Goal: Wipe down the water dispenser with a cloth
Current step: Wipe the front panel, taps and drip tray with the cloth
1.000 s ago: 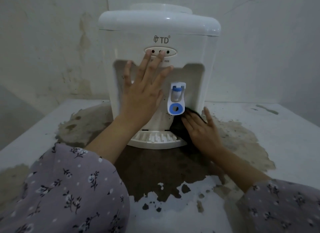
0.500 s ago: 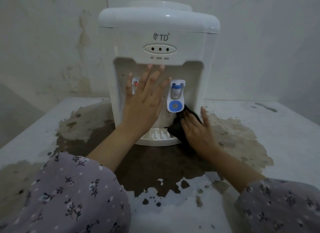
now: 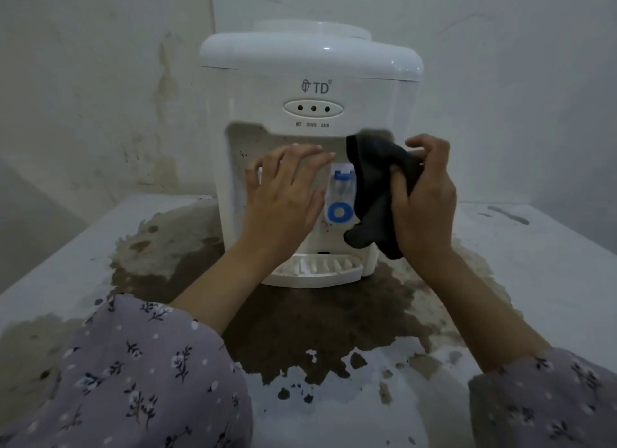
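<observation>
The right hand point(image 3: 424, 197), fingers curled round the bunched dark grey cloth point(image 3: 374, 187), had risen from the base to the recess's upper right corner on the white plastic water dispenser point(image 3: 310, 67) (beside the blue tap point(image 3: 339, 197)). The left hand point(image 3: 283, 194) stayed flat, fingers spread, steadying it. The wiping had likely moved on to the upper recess.

Cloth point(image 3: 377, 194) right of tap point(image 3: 340, 197)

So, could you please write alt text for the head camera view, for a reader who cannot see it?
A person's right hand grips a dark cloth at the right edge of the recess of a white water dispenser, beside its blue tap. The left hand lies flat against the recess. The dispenser stands on a stained pale table.
</observation>
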